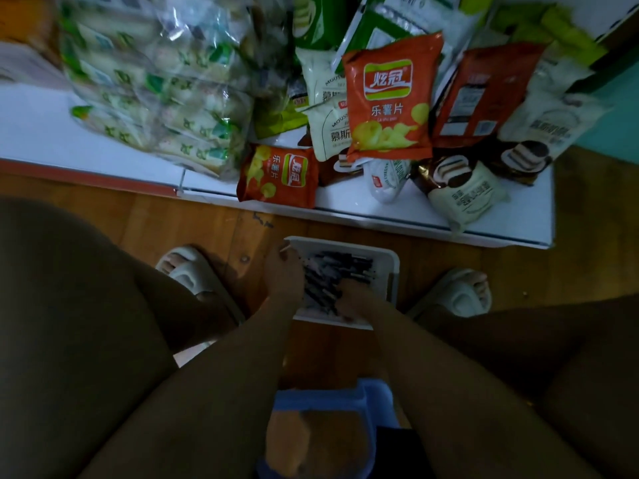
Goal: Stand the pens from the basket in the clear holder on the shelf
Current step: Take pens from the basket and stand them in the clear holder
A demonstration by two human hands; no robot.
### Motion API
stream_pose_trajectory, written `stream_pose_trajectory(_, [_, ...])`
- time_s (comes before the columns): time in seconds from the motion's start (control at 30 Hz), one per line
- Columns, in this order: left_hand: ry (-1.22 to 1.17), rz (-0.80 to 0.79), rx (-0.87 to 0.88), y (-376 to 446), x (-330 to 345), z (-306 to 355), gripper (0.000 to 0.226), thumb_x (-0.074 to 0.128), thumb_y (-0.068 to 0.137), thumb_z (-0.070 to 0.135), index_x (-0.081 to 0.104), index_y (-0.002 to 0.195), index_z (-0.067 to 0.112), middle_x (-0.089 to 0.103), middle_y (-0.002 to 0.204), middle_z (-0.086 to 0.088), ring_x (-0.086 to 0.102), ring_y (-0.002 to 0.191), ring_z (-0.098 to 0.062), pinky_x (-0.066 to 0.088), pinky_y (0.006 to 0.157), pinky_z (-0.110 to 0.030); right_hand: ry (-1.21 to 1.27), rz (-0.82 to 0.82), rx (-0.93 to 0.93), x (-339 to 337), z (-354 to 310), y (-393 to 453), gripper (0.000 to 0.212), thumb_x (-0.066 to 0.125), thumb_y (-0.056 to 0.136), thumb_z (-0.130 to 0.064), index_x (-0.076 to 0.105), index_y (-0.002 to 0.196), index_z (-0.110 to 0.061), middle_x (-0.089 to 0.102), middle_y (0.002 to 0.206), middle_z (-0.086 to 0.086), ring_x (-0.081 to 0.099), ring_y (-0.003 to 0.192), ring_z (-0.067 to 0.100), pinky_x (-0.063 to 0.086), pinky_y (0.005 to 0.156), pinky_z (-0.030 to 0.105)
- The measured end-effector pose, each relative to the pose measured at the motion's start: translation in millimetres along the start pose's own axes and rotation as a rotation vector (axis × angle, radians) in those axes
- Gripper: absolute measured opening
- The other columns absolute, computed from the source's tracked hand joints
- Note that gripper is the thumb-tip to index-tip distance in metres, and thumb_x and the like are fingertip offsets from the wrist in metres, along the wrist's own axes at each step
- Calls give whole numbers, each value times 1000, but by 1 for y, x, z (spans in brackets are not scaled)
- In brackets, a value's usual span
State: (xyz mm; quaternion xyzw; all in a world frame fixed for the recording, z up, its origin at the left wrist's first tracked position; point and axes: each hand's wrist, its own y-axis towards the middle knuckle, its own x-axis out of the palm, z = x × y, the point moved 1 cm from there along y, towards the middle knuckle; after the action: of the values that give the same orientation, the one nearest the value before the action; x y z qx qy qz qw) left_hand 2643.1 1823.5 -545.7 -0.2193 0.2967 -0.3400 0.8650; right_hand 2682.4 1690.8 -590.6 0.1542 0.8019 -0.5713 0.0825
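gathering pens in the basket, left hand and right hand curled round them; an overfull bunch could spill.

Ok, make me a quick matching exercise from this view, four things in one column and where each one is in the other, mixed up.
Things:
1. white basket
2. pens
3. upright orange crisp bag
4. blue stool

Places:
A. leaning among snack packs on the white shelf
B. on the wooden floor between the two slippered feet
C. nearest the camera, between the knees
D. piled inside the basket, under both hands

Pairs: 1-B, 2-D, 3-A, 4-C
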Motion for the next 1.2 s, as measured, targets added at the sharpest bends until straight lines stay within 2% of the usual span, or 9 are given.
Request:
stream_pose_trajectory(0.2, [50, -78, 109, -17, -17, 16, 13, 40, 99, 22, 51, 105, 29, 59, 100, -6, 54, 88, -22, 42, 74, -34, 70, 92, -56, -26, -16, -51, 40, 35, 104, -40, 50, 79, -13, 55, 73, 7, 54, 62, 22, 50, 58, 33])
stream_pose_trajectory(0.3, [48, -112, 178, -25, -22, 33, 23, 40, 100, 23, 54, 118, 24, 58, 108, -6, 53, 92, -21, 43, 83, -35, 69, 151, -102, -43, -29, -72, 47, 30, 103, -48, 54, 87, -11, 56, 75, 8, 54, 66, 24, 47, 61, 33])
stream_pose_trajectory(0.43, [12, -105, 274, -42, -30, 65, 31, 42, 101, 24, 52, 130, 18, 55, 108, 1, 52, 79, -7, 39, 67, -24, 75, 238, -231, -64, -49, -101, 13, 40, 100, -23, 48, 97, -15, 57, 89, 12, 56, 75, 25, 51, 68, 42])
stream_pose_trajectory(0.5, [6, -119, 367, -51, -37, 83, 33, 43, 100, 25, 52, 131, 18, 55, 110, 1, 55, 92, -14, 41, 76, -26, 121, 302, -276, -74, -62, -122, 10, 37, 102, -26, 43, 100, -18, 60, 94, 11, 54, 72, 21, 48, 70, 40])
stream_pose_trajectory(0.67, [40, -114, 574, -70, -61, 139, 33, 46, 99, 29, 53, 130, 18, 61, 114, 1, 58, 101, -17, 46, 85, -30, 326, 350, -424, -99, -100, -183, 44, 26, 104, -46, 27, 141, -23, 69, 79, 14, 54, 47, 20, 46, 51, 28])
stream_pose_trajectory(0.77, [28, -91, 703, -83, -77, 176, 32, 48, 98, 29, 56, 127, 20, 62, 119, -1, 58, 103, -17, 46, 86, -29, 283, 417, -508, -115, -124, -215, 41, 29, 105, -43, 42, 122, -9, 68, 74, 13, 50, 45, 20, 43, 47, 27])
stream_pose_trajectory(0.9, [13, -67, 921, -110, -100, 235, 29, 49, 97, 25, 58, 124, 20, 65, 115, 0, 62, 101, -15, 50, 86, -30, 160, 597, -644, -140, -160, -261, 35, 34, 103, -39, 50, 80, -20, 62, 79, 12, 58, 70, 25, 53, 74, 42])
stream_pose_trajectory(1.07, [22, -57, 1133, -148, -131, 306, 29, 49, 97, 34, 61, 121, 22, 66, 101, 7, 62, 91, -9, 50, 76, -26, 164, 755, -825, -177, -197, -336, 27, 33, 106, -34, 43, 101, -10, 49, 77, 4, 50, 59, 15, 40, 38, 16])
stream_pose_trajectory(1.2, [-18, -26, 1267, -167, -151, 354, 23, 50, 98, 32, 64, 112, 21, 67, 100, 4, 61, 94, -8, 46, 77, -20, 224, 881, -979, -210, -221, -383, 26, 30, 106, -39, 42, 95, -19, 44, 77, -1, 44, 60, 13, 39, 40, 17])
